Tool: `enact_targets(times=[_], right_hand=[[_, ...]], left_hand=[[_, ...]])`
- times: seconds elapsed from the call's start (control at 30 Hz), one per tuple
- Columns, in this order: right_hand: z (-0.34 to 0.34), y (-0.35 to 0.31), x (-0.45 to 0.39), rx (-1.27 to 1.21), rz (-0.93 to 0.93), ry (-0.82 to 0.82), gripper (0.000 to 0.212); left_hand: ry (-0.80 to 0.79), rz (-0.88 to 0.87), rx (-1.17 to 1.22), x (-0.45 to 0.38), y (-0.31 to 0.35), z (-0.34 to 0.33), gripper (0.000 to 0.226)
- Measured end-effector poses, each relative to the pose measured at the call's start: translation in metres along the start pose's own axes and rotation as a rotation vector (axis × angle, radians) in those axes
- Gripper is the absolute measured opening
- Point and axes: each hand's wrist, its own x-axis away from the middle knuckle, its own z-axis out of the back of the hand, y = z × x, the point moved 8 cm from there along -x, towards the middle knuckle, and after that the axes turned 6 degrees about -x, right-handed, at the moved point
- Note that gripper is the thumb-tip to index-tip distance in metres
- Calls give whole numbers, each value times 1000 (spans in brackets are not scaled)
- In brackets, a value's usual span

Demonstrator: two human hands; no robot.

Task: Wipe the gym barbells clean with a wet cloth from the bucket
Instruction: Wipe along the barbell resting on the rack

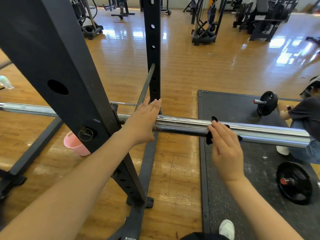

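A chrome barbell (pixel 181 125) lies across a black squat rack (pixel 57 66), its thick sleeve running to the right. My right hand (pixel 226 149) holds a black cloth (pixel 210 137) wrapped around the sleeve, fingers curled over it. With fingers straight, my left hand (pixel 143 122) rests flat against the inner end of the sleeve, beside the rack's rear upright (pixel 153 49). A pink bucket (pixel 76 144) stands on the floor behind the near upright, partly hidden by it.
A black rubber mat (pixel 233 170) lies at the right with a weight plate (pixel 294 182) and a second loaded bar (pixel 266 103). Another person (pixel 306 122) crouches at the right edge. Gym machines stand at the back on the wooden floor.
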Motion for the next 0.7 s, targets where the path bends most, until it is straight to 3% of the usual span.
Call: enact_targets(times=[0.13,0.37,0.47,0.7], right_hand=[[-19,-18,-7,0,-45,-17,31],[-61,-54,-20,-48,74,-263,52],[-35,-31,-12,-11,39,-210,40],[26,38,10,100,-237,-25,40]], left_hand=[[-3,4,1,-1,1,0,116],[-10,3,4,3,2,3,117],[-6,-1,7,4,1,3,117],[-14,3,-16,2,3,3,117]])
